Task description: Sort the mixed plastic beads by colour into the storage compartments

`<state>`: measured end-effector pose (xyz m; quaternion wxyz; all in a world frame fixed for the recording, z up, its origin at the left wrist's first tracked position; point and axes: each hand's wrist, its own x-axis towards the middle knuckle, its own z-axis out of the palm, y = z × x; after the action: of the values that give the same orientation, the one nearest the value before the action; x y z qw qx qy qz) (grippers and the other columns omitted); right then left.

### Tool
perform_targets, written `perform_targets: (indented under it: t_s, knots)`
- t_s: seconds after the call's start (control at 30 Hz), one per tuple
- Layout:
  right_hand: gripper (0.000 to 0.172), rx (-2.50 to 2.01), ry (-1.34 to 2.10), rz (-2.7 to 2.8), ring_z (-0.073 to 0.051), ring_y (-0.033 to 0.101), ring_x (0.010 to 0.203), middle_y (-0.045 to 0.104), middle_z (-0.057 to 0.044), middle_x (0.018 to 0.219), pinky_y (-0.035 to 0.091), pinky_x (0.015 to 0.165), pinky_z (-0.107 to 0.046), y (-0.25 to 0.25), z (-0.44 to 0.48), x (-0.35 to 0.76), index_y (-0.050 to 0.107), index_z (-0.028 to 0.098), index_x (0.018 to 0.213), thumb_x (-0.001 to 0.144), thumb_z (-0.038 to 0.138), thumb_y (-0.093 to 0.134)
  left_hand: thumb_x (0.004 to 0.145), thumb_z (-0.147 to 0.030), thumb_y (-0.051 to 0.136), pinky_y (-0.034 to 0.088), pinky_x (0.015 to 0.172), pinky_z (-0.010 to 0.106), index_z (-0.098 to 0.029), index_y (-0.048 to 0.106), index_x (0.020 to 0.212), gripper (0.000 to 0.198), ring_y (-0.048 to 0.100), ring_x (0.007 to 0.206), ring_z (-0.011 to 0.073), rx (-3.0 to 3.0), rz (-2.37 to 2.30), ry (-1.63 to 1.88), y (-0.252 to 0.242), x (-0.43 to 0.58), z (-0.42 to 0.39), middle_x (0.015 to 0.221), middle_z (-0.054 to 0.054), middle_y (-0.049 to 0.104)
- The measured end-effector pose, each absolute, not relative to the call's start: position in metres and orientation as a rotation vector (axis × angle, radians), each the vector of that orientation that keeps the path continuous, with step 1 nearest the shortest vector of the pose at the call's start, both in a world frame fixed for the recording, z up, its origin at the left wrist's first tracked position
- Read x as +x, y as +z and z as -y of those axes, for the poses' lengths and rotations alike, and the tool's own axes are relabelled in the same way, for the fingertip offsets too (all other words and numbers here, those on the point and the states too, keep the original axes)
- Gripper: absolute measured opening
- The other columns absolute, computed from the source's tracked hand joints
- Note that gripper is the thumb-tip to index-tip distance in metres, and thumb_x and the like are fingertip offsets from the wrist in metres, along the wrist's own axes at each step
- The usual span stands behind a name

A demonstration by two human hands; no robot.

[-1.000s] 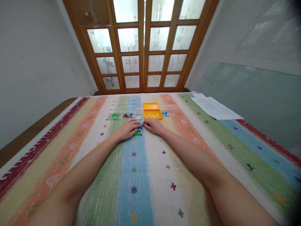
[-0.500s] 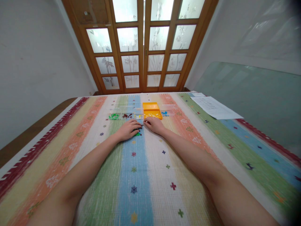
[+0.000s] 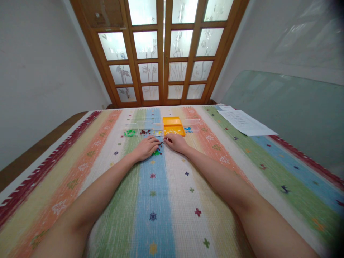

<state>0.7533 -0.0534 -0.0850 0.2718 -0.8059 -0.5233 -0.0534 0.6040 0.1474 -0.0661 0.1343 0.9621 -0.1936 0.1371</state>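
My left hand (image 3: 147, 147) rests on the blue stripe of the cloth, fingers curled and close together, the fingertips at a tiny dark piece (image 3: 162, 143). Opposite it, my right hand (image 3: 176, 143) is closed in a pinch at that same spot; what it holds is too small to name. Just below the left fingers lie small green pieces (image 3: 156, 152) with dark red ones among them, partly covered by the hand. Beyond my hands stands an open orange box (image 3: 172, 120) with white pieces (image 3: 172, 132) in it.
Clear boxes flank the orange one, holding green pieces (image 3: 130, 133), brown pieces (image 3: 145, 132), a few yellow pieces (image 3: 158, 133) and blue pieces (image 3: 187, 129). A printed sheet (image 3: 244, 123) lies at the far right. The striped tablecloth (image 3: 153, 229) covers the table.
The fingers of my left hand have drawn slightly closer together, and more of the green and dark red pieces shows beside them. My right hand stays in place.
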Motion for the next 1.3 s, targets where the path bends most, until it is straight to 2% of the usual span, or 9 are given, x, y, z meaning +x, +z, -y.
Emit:
perform_targets:
  t_s: [0.17,0.37,0.77,0.97,1.3]
  knots:
    - [0.016,-2.164,-0.119,1.389,-0.018,0.063,0.088,0.074,-0.006,0.097,0.041,0.079,-0.028,-0.084,0.054,0.752,0.075,0.021,0.098,0.100,0.028,0.061,0.107,-0.032,0.041,0.043,0.109,0.046,-0.022,0.075,0.113,0.036,0.057,0.114,0.0252,2.807,0.440,0.479,-0.064,0.604,-0.151,0.115,0.008,0.071]
    - [0.016,-2.171,-0.129,1.405,-0.018,0.062,0.086,0.073,-0.005,0.096,0.039,0.077,-0.027,-0.086,0.054,0.753,0.074,0.021,0.098,0.101,0.030,0.061,0.100,-0.023,0.053,0.047,0.099,0.042,-0.026,0.077,0.114,0.028,0.056,0.109,0.0251,2.803,0.406,0.469,-0.065,0.603,-0.157,0.110,0.008,0.068]
    - [0.017,-2.171,-0.112,1.407,-0.018,0.063,0.087,0.074,-0.005,0.097,0.040,0.078,-0.027,-0.085,0.054,0.752,0.075,0.022,0.101,0.101,0.031,0.061,0.100,-0.030,0.057,0.046,0.097,0.043,-0.026,0.078,0.106,0.022,0.056,0.103,0.0251,2.821,0.372,0.471,-0.065,0.603,-0.157,0.105,0.007,0.069]
    - [0.017,-2.175,-0.099,1.409,-0.018,0.063,0.086,0.074,-0.004,0.095,0.040,0.076,-0.027,-0.084,0.054,0.752,0.075,0.022,0.101,0.101,0.031,0.061,0.101,-0.027,0.054,0.047,0.096,0.041,-0.030,0.076,0.120,0.029,0.056,0.105,0.0249,2.809,0.416,0.454,-0.065,0.602,-0.157,0.110,0.007,0.068]
    - [0.017,-2.151,-0.087,1.422,-0.018,0.064,0.088,0.075,-0.004,0.097,0.040,0.077,-0.027,-0.084,0.054,0.751,0.075,0.022,0.101,0.102,0.030,0.060,0.098,-0.022,0.056,0.046,0.097,0.041,-0.026,0.079,0.105,0.024,0.057,0.104,0.0245,2.819,0.369,0.479,-0.069,0.604,-0.162,0.104,0.006,0.070]
